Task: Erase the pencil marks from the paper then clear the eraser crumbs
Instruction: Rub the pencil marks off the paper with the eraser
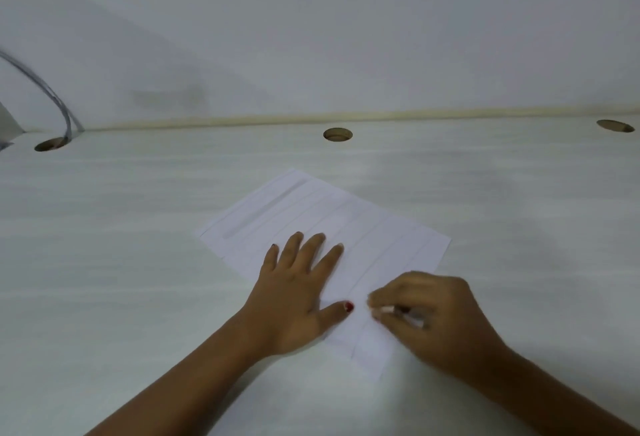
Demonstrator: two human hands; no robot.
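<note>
Press left hand (294,293) flat, fingers spread, pinning paper (363,228) mid table (138,228). Rub short, light strokes with eraser (382,311) pinched in right hand (436,318) at paper's near edge, stroking away from pinning hand.

Office or study workstation, most likely.
- Long white counter (138,228), smooth laminate-like surface with faint streaks.
- Three round cable holes cut in row near rear edge: left hole (51,144), middle hole (337,135), right hole (615,125). This is typical desk wiring pass-through.
- Grey cable (45,89) curves down from upper left, reaching counter just beside left hole.
- Plain white wall panel (311,37) rises directly behind counter.
- Yellowed sealing strip (277,120) runs along join.
- Ruled paper (346,221) lies flat on counter, suggesting desk work.
</note>
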